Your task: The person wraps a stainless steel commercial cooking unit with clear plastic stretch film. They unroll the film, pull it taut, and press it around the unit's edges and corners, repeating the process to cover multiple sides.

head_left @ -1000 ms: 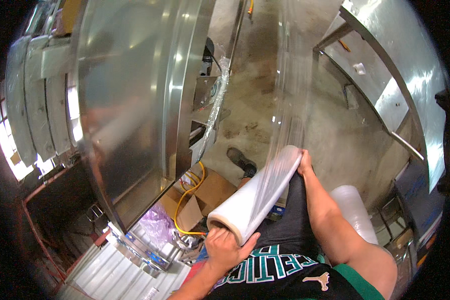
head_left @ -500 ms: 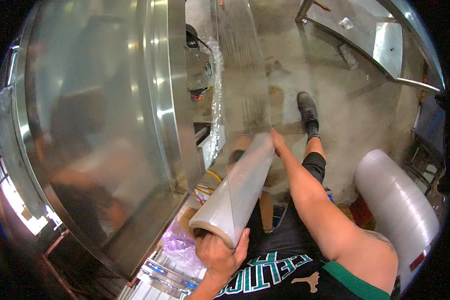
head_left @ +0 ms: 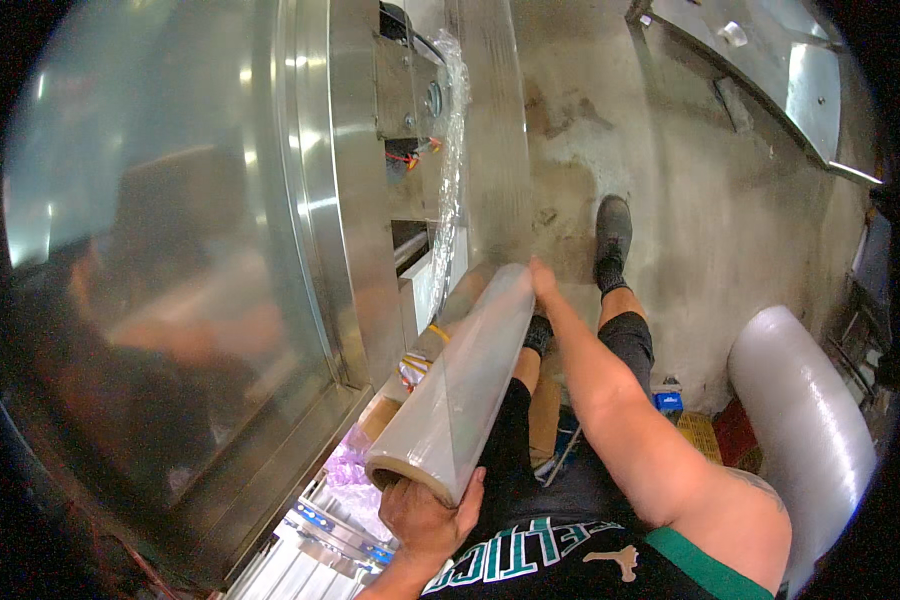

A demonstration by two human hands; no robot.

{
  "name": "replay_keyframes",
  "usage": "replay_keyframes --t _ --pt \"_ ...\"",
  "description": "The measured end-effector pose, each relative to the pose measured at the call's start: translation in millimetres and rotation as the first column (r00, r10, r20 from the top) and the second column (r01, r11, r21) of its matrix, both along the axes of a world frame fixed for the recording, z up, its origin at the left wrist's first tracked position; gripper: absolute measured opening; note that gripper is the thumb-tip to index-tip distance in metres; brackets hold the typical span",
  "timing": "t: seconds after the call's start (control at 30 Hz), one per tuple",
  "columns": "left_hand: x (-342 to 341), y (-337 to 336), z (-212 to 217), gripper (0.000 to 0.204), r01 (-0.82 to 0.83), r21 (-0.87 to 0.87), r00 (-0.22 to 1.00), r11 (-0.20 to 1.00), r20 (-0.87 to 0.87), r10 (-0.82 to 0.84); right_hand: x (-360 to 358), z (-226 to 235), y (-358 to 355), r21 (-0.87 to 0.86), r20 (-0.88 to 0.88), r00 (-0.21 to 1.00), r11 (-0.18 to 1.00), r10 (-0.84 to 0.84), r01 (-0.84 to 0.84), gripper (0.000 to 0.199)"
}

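Observation:
A roll of clear stretch film (head_left: 460,390) slants across in front of my body, its near cardboard core end facing me. My left hand (head_left: 430,520) grips that near end, fingers inside the core and thumb along the outside. At the far end my right hand (head_left: 542,283) holds the roll; most of its fingers are hidden behind it. A sheet of film (head_left: 495,130) runs from the roll away toward the top of the view. It passes beside a large stainless steel cabinet (head_left: 190,250) on the left.
Bunched clear wrap (head_left: 452,170) hangs along the cabinet's open side, near wires and fittings. A large bubble wrap roll (head_left: 800,430) stands at right. Metal rails (head_left: 310,545) and purple plastic (head_left: 350,465) lie at lower left. A steel table (head_left: 750,60) is at far right.
The view has shifted, with the steel cabinet filling more of the left. Both hands keep their hold on the film roll, which sits slightly further left.

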State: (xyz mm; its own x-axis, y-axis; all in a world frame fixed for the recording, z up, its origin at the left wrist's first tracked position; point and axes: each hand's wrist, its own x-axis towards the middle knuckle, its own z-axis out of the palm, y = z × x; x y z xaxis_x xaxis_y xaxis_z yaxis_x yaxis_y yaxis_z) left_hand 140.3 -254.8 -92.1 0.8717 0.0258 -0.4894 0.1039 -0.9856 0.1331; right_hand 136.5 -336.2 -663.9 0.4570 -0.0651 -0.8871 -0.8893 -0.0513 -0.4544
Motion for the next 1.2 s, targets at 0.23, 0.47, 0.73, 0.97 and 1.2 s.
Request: replay_keyframes --t 0.23,0.47,0.73,0.97,1.2 --pt "-2.2 2.0 -4.6 0.041 0.028 0.085 0.982 0.996 0.182 -0.043 25.1 8.7 55.4 0.049 -0.018 0.996 0.995 0.087 -0.086 0.082" --pt "-12.2 34.2 5.2 0.046 0.062 0.167 0.985 0.984 0.152 -0.088 37.6 12.6 98.4 0.132 0.0 0.992 0.984 0.123 -0.122 0.082" --pt "-17.6 90.0 1.0 0.053 0.121 0.013 0.897 0.993 0.428 -0.115 -11.4 156.5 -10.1 0.094 -0.38 0.86 0.911 -0.339 0.401 0.074" --pt "-32.8 112.5 9.2 0.041 -0.051 -0.248 0.919 0.967 0.368 0.142 -48.0 491.4 -91.8 -0.238 0.48 0.877 0.964 0.007 0.122 0.015" --pt "-45.5 101.7 -47.7 0.041 -0.058 -0.461 0.638 0.885 0.665 0.388 38.5 674.3 103.6 -0.407 0.714 0.146 0.575 0.685 -0.71 0.023"
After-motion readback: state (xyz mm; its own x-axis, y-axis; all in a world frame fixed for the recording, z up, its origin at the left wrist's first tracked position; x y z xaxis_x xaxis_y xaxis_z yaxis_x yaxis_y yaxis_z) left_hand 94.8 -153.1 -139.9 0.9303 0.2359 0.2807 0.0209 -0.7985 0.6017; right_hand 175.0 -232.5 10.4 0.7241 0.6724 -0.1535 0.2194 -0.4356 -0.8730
